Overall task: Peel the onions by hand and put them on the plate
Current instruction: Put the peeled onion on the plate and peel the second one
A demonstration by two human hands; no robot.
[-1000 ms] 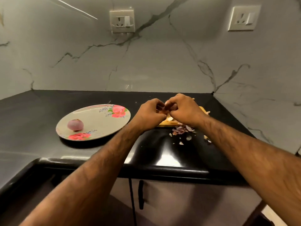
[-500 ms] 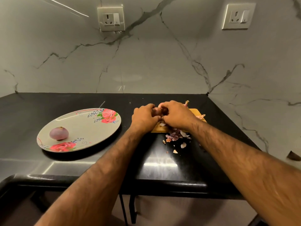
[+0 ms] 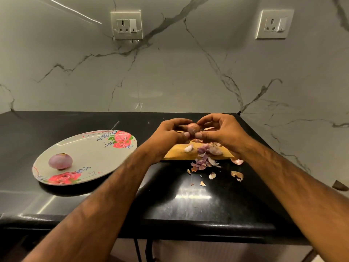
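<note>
A black tabletop carried a flowered plate at the left and a wooden board to its right. Above the board, the left hand and right hand met, the fingers of both grasping a small unpeeled onion. A peeled onion sat on the plate's near left part. Peel scraps littered the board and the tabletop nearer.

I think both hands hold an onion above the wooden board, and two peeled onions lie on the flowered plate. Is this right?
Not quite. The head view shows only one peeled onion on the flowered plate, not two. The rest is right: the left hand and the right hand hold the other onion above the wooden board.
</note>
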